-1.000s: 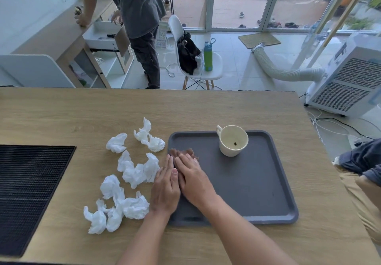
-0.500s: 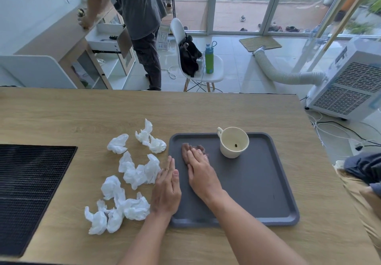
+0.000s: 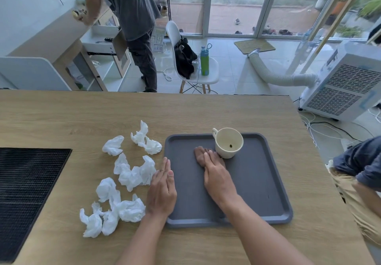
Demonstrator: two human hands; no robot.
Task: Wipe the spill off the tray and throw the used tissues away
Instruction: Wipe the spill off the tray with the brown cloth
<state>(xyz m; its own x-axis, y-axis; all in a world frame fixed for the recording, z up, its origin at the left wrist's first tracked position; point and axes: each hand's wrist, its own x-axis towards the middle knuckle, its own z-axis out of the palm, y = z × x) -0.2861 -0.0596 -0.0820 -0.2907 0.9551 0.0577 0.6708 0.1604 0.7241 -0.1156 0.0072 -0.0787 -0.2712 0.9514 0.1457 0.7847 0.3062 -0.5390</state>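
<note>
- Black ribbed matting (image 3: 26, 182) is lying at the left edge of the frame on the wooden worktop (image 3: 82, 118).
- White crumpled tissues (image 3: 127, 174) are sitting in a loose scatter at centre-left, between the mat and the tray; the nearest wads are touching or lying just beside the left hand (image 3: 161, 188).
- That left hand is resting flat, palm down, fingers together and pointing toward the top of the frame, straddling the tray's left rim; its grip is holding nothing.
- Grey tray (image 3: 274, 182) is lying flat at centre, its long axis running from the bottom of the frame toward the top.
- The right hand (image 3: 218, 180) is pressing flat on a brown, soaked tissue (image 3: 199, 154) on the tray floor, fingers extended and angled up-left; the grip is not closed around the wad, only bearing down on it.
- The soaked wad is sitting just left of a cream cup (image 3: 227, 142), the fingertips (image 3: 214, 154) nearly touching the cup's base.
- Wet tissue will likely be limp, heavy for its bulk and easy to tear, so pinching the whole bunch from above looks safer than dragging a corner; the dry wads are probably light, springy and easy to gather by the handful.
- The cup is standing upright, handle pointing up-left, and could be nudged by a wider wipe.
</note>
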